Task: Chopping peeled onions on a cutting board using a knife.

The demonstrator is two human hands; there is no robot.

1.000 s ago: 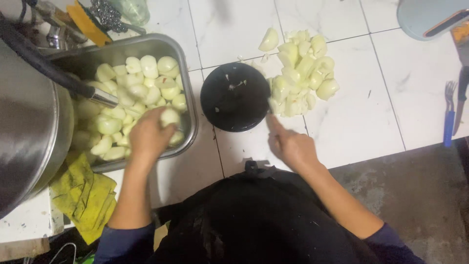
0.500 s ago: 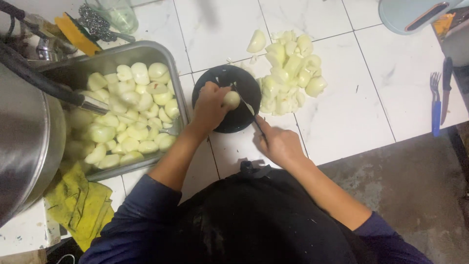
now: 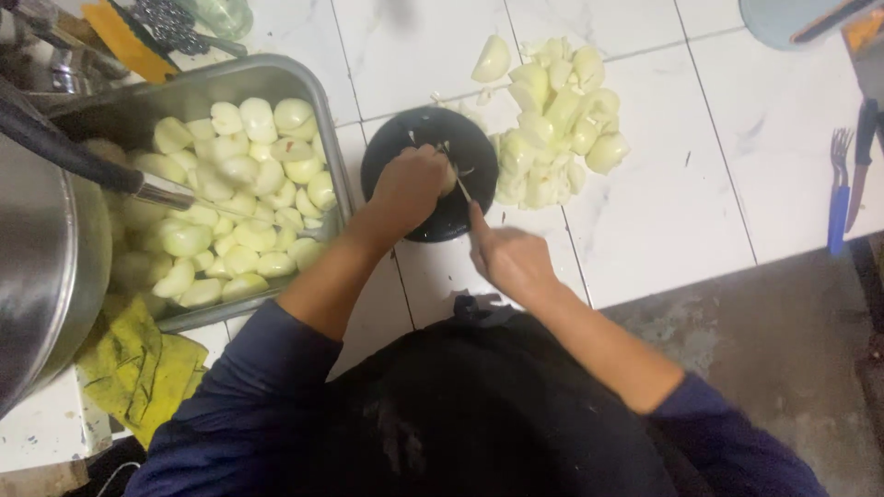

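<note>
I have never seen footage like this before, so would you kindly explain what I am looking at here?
There is no machine: a camera on a person's head looks down at their own two hands over a white tiled counter. The left hand steadies a peeled onion on a round black board. The right hand holds a knife against it. Left of the board, a metal tray holds whole peeled onions; a pile of cut pieces lies to the right.

A pale peeled onion (image 3: 448, 175) is sitting on the round black cutting board (image 3: 433, 138), mostly hidden under curled fingers, with a thin knife blade (image 3: 462, 189) pressing against it.
</note>
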